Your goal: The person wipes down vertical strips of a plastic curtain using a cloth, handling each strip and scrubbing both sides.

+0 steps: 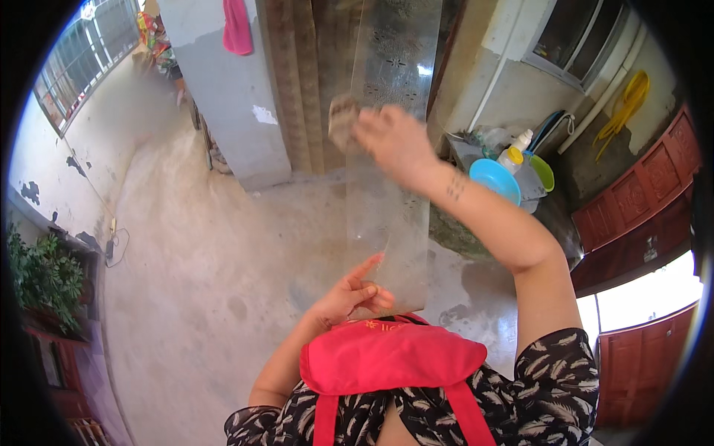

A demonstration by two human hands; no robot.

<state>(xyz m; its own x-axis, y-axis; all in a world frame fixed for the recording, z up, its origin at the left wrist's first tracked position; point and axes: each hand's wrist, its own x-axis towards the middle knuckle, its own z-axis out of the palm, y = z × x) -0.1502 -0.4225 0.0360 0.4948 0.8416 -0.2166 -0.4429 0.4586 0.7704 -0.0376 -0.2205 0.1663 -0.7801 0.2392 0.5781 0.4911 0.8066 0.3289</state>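
A long clear plastic curtain strip [390,223] with a flower pattern on its upper part hangs in front of me. My right hand [393,142], blurred, is closed around a brownish cloth [343,124] and has it against the strip at mid height. Lower down, near the strip's bottom end, my left hand [357,295] has its thumb and fingers at the strip's left edge, with the index finger stretched along it. How much of that hand lies behind the plastic is hard to tell.
Brownish curtain strips [295,83] hang behind, beside a grey-white pillar [223,95] with a pink cloth [238,28]. At right, a blue basin [495,178], bottles [510,159] and a green basin [541,173] sit on a ledge. Potted greenery [42,279] stands left on the concrete floor [184,306].
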